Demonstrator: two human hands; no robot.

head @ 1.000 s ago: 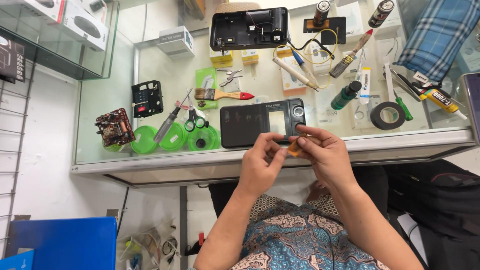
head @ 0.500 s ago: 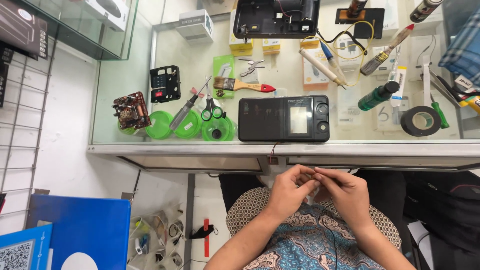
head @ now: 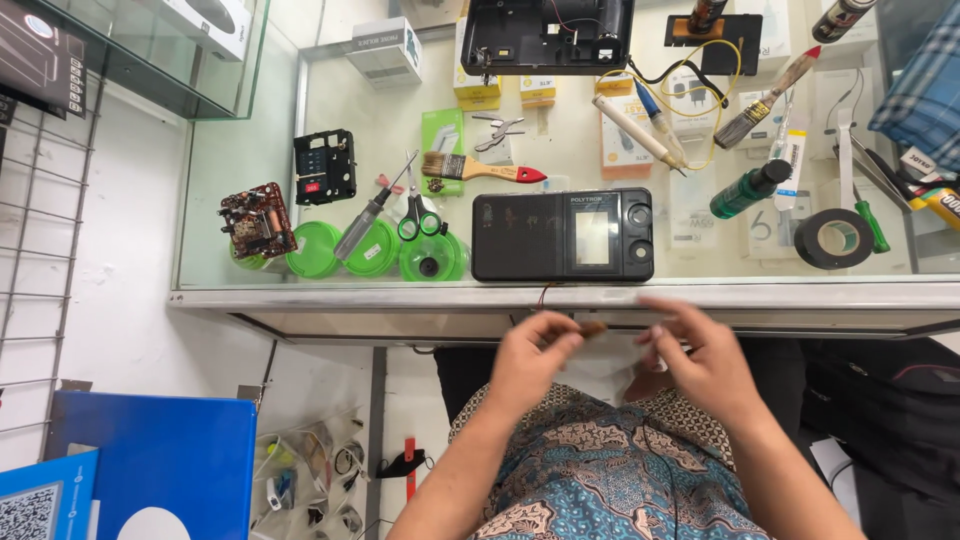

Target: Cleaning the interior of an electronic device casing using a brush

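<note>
Pinching a small brown part (head: 593, 327) at the fingertips of the left hand (head: 530, 360), just below the glass counter's edge (head: 560, 297) — kept over the lap, close to the black radio-like device (head: 562, 235) whose thin wire is trailing down. Hovering alongside, the right hand (head: 700, 355), fingers blurred and loosely spread — gripping anything or not, impossible to tell.

right hand (head: 700, 360) motion-blurred, small brown piece (head: 592, 327) indistinct, plaid cloth (head: 925, 90) cut off
</note>
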